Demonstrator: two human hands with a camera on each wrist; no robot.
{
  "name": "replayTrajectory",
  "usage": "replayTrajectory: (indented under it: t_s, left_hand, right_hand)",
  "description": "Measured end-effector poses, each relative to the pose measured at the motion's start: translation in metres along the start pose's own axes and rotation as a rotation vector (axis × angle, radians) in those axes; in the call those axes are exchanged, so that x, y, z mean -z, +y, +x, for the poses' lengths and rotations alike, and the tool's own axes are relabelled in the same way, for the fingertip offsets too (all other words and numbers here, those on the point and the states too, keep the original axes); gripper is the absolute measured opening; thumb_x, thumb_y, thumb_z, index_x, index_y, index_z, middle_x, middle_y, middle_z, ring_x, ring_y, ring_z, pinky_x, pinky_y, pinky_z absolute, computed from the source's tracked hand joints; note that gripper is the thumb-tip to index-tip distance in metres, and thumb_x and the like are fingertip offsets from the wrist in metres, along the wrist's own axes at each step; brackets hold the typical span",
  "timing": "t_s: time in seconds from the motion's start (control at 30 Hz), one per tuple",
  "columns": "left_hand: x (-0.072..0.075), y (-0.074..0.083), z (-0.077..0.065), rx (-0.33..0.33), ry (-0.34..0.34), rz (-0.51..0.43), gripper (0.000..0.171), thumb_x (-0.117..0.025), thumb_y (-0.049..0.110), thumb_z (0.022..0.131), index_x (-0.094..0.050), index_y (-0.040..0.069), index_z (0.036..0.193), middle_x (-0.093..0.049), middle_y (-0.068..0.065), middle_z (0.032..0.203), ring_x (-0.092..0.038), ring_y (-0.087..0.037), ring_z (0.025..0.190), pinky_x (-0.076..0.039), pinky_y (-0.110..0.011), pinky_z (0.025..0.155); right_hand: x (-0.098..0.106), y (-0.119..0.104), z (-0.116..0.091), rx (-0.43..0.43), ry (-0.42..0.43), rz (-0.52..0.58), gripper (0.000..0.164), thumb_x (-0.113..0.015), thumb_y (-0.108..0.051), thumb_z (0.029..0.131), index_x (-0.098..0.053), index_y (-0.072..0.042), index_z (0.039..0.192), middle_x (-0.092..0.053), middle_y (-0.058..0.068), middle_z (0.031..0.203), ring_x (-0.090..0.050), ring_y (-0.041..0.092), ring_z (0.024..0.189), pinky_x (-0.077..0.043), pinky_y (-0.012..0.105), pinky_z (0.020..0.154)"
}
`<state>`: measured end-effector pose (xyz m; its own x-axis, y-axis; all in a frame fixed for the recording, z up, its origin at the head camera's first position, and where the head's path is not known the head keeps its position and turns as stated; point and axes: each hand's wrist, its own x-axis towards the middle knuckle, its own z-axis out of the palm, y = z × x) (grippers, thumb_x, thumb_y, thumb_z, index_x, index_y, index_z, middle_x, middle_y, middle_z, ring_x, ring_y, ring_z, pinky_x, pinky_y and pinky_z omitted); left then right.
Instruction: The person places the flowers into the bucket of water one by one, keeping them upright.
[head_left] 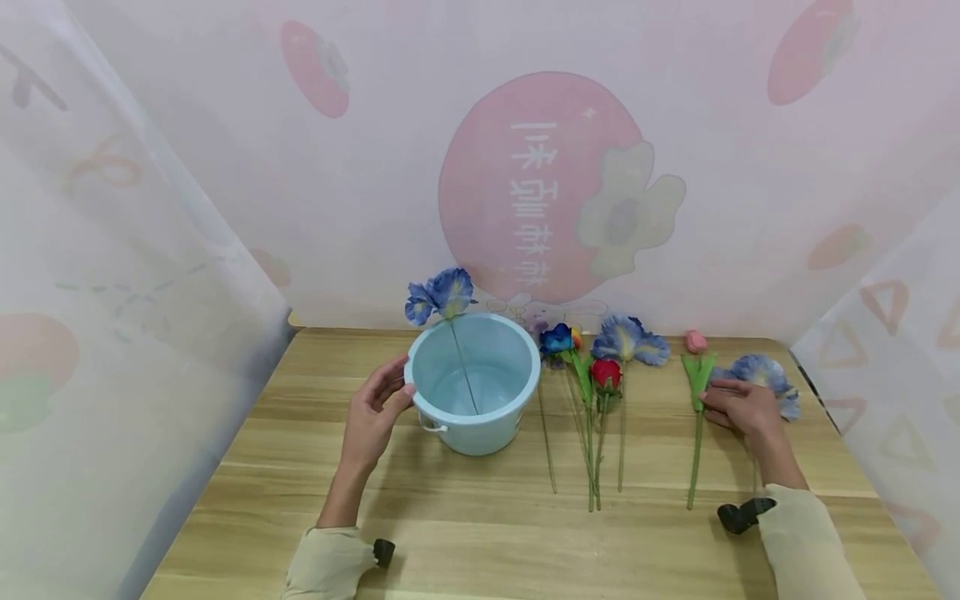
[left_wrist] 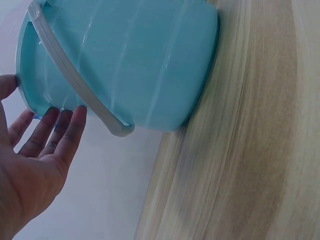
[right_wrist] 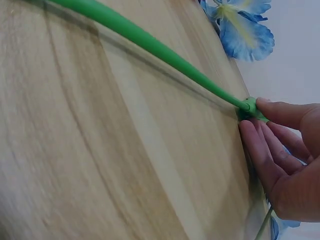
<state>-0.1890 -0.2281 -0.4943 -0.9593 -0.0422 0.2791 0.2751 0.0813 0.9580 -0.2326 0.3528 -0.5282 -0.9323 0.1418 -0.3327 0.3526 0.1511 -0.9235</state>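
A column of white characters is running down a large pink strawberry on the backdrop (head_left: 300,250); the strokes are showing too faintly to read with certainty. In front of it, one light blue bucket (head_left: 487,429) is standing near the table's (head_left: 465,533) far edge, left of its middle. The left hand (head_left: 375,408) is gripping the rim, thumb on the lip, other fingers lying against the outer wall. One pale handle (left_wrist: 75,80) is hanging down the bucket's side.

The right hand (head_left: 750,408) is pinching one pink tulip (head_left: 698,387) between thumb and fingers at its green leaves, near the far right corner; the stem is pointing toward the near edge, which the head view is cutting off.

Three blue irises are showing: one (head_left: 450,292) is leaning inside the bucket, its head above the rim; one (head_left: 626,340) is lying by the far edge, right of the middle; one (head_left: 761,373) is lying at the far right corner, partly covered by the right hand. Between bucket and middle iris, one deep-blue flower (head_left: 557,338), one red rose (head_left: 606,375) and one yellow-orange tulip (head_left: 577,337) are lying bunched. Their heads are overlapping, so the count there is staying uncertain.
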Motion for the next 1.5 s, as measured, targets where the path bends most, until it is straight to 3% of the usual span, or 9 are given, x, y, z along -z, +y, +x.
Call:
replayTrajectory:
  t_s: [0.27,0.5,0.8,1.07,1.5]
  left_hand:
    - [0.0,0.0,0.0,-0.002,-0.001,-0.003,0.049,-0.069,0.008,0.105,-0.057,0.001,0.152,-0.061,-0.026,0.147,-0.068,-0.017,0.121,-0.066,-0.023,0.09]
    - [0.001,0.0,0.0,0.005,0.005,0.012,0.049,-0.069,0.01,0.105,-0.058,0.004,0.152,-0.062,-0.024,0.148,-0.068,-0.019,0.122,-0.066,-0.023,0.09]
    - [0.001,-0.001,0.001,0.003,0.007,0.017,0.049,-0.069,0.01,0.105,-0.058,0.003,0.152,-0.062,-0.025,0.148,-0.068,-0.021,0.123,-0.066,-0.023,0.09]
    - [0.001,-0.001,0.001,0.008,0.002,0.016,0.049,-0.068,0.01,0.106,-0.057,0.003,0.153,-0.061,-0.025,0.149,-0.067,-0.019,0.123,-0.065,-0.021,0.09]
    - [0.001,-0.001,0.001,0.017,0.005,0.022,0.049,-0.069,0.011,0.105,-0.058,0.004,0.152,-0.062,-0.023,0.149,-0.068,-0.022,0.124,-0.066,-0.022,0.09]
  right_hand:
    - [-0.003,-0.005,-0.006,0.001,0.005,0.016,0.071,-0.076,-0.011,0.101,-0.04,0.009,0.159,-0.075,-0.023,0.087,-0.078,0.002,0.081,-0.069,0.027,0.077]
    - [-0.012,-0.023,-0.022,0.097,0.0,0.005,0.066,-0.075,-0.012,0.101,-0.043,0.008,0.156,-0.071,-0.027,0.094,-0.075,-0.001,0.086,-0.068,0.027,0.084]
    - [-0.035,-0.053,-0.046,0.23,-0.006,0.129,0.063,-0.074,-0.009,0.102,-0.043,0.007,0.154,-0.068,-0.014,0.109,-0.074,0.001,0.094,-0.068,0.027,0.084]
    - [-0.056,-0.084,-0.067,0.343,-0.026,0.275,0.041,-0.077,-0.004,0.099,-0.057,-0.005,0.135,-0.069,-0.006,0.108,-0.076,0.006,0.092,-0.068,0.027,0.081]
    - [-0.092,-0.122,-0.083,0.478,-0.041,0.341,0.034,-0.077,0.0,0.097,-0.064,-0.003,0.128,-0.073,-0.002,0.112,-0.075,0.009,0.096,-0.068,0.029,0.08]
